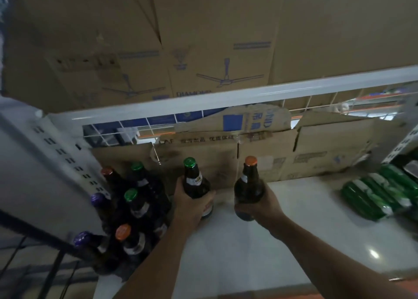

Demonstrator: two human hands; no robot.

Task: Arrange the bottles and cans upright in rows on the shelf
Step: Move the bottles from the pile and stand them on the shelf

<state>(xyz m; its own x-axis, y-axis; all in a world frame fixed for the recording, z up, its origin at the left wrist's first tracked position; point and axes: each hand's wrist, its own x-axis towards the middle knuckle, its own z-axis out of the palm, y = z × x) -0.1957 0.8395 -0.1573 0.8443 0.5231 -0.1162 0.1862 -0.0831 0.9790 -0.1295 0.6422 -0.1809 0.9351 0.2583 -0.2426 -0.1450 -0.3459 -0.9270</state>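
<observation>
Upright, green-capped bottle point(195, 182) inside left fingers point(210, 197), orange-capped bottle point(248, 185) inside right fingers point(237, 209).

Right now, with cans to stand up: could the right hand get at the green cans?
Probably not yet: the right hand grips the orange-capped bottle, though bare shelf lies between it and the green cans.

One word can partly be read: "DIAMON…" in blue capitals, its lower edge cut off, on the big cardboard box point(203, 68) just above the white rail point(248, 94), beneath a drawn ceiling fan. Below the rail, a torn cardboard flap point(255, 120) carries blue characters and the cardboard sheet point(203, 156) under it carries a dark printed line. Both are too blurred to read, as are the labels on the bottles point(195, 185).
</observation>
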